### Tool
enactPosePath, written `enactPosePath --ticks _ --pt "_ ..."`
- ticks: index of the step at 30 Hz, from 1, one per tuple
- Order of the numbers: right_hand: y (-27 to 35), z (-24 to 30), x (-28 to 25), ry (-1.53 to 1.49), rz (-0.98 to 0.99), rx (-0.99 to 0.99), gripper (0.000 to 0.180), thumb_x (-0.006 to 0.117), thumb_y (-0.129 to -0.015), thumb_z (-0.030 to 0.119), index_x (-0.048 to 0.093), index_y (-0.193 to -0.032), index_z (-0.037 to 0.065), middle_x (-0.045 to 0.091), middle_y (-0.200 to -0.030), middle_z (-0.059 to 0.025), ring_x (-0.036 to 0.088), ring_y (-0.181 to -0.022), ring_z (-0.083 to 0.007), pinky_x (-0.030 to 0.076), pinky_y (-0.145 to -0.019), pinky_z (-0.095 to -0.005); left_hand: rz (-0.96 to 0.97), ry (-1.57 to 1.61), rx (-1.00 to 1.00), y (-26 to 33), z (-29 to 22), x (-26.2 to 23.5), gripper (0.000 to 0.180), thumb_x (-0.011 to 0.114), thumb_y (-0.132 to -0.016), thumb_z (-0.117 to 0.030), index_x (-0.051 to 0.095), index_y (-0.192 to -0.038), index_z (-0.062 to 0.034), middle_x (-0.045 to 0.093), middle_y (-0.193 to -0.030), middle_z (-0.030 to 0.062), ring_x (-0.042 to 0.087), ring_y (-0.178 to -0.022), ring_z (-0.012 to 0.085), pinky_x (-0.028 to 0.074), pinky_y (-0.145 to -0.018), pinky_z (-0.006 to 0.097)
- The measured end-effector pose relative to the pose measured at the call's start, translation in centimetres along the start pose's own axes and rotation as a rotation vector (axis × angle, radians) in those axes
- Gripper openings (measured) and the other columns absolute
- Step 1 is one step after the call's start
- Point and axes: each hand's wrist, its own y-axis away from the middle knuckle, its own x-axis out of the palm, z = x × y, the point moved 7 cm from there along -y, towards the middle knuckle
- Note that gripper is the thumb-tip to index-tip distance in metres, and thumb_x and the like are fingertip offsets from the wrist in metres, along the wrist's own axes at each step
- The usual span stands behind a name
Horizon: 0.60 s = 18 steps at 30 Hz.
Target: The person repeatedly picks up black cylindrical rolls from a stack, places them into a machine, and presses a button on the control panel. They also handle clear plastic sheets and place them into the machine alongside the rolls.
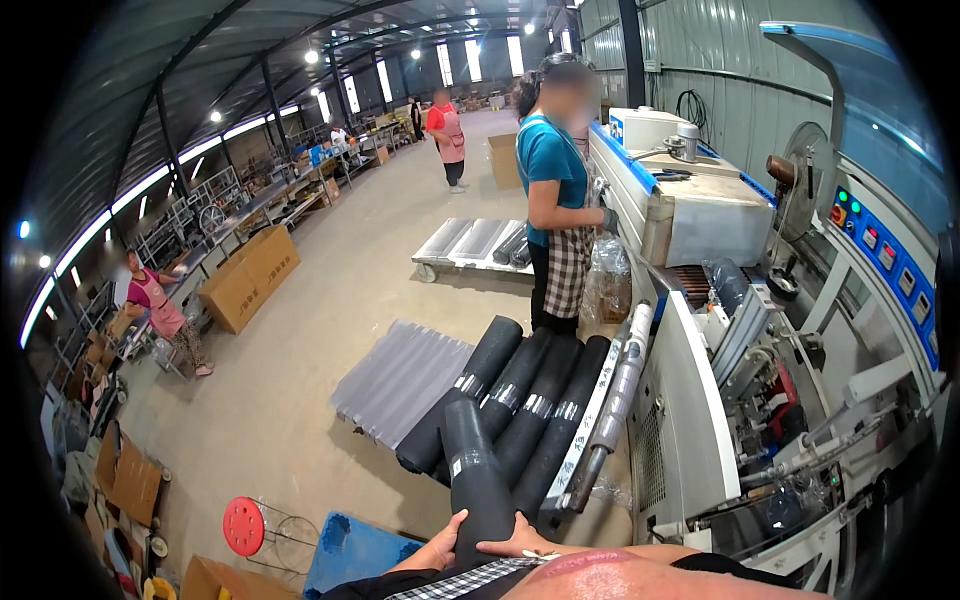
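Observation:
Both of my hands grip the near end of a thick black roll (478,490) with a pale band around it. My left hand (440,542) is wrapped against its left side, and my right hand (522,541) presses on its right side with the thumb on top. The far end of this roll rests against several similar black rolls (540,410) lying side by side. To their right lie a long white strip with dark marks (590,410) and a roll wrapped in shiny clear film (618,390).
A large machine (690,420) with a button panel (890,260) stands at right. Ahead, a co-worker in a blue shirt (555,190) works beside it. Grey ridged sheets (400,380) lie left of the rolls. Nearer are a red stool (243,526) and a blue board (350,560).

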Motion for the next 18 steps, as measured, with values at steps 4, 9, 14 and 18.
enactPosePath --ticks 4,9,14,18 --pt "5.2 1.1 0.6 -0.039 -0.066 -0.169 0.118 0.084 -0.053 0.056 0.028 -0.133 -0.012 0.051 -0.124 -0.0273 0.052 -0.118 -0.0365 0.042 -0.099 -0.0386 0.091 0.012 0.058 3.4 2.1 1.7 0.079 0.054 -0.085 -0.06 0.043 -0.135 -0.001 0.054 -0.129 0.0174 0.056 -0.114 0.0292 0.045 -0.099 0.043" --pt "12.2 5.7 0.8 -0.054 -0.136 -0.522 0.114 0.083 -0.06 0.048 0.022 -0.136 -0.012 0.045 -0.126 -0.0312 0.048 -0.12 -0.0385 0.039 -0.101 -0.041 0.172 -0.093 0.202 7.4 1.3 3.5 0.084 0.062 -0.078 -0.06 0.044 -0.134 -0.0007 0.055 -0.128 0.0167 0.057 -0.113 0.0294 0.045 -0.099 0.043" --pt "18.0 9.4 -0.8 0.205 -0.238 -0.631 0.128 0.081 -0.064 0.048 0.001 -0.142 -0.014 0.015 -0.146 -0.0335 0.018 -0.139 -0.0406 0.02 -0.114 -0.0401 0.308 -0.226 0.487 11.7 -2.3 8.2 0.085 0.071 -0.074 -0.054 0.043 -0.136 -0.0023 0.053 -0.13 0.0142 0.056 -0.115 0.027 0.044 -0.1 0.042" --pt "24.0 12.7 -4.4 0.448 -0.35 -0.829 0.123 0.084 -0.06 0.041 0.008 -0.144 -0.009 0.015 -0.147 -0.0317 0.02 -0.138 -0.0414 0.022 -0.113 -0.0397 0.461 -0.314 0.769 15.8 -4.2 13.7 0.088 0.075 -0.072 -0.05 0.04 -0.138 -0.0036 0.048 -0.136 0.012 0.049 -0.123 0.0261 0.04 -0.104 0.04"
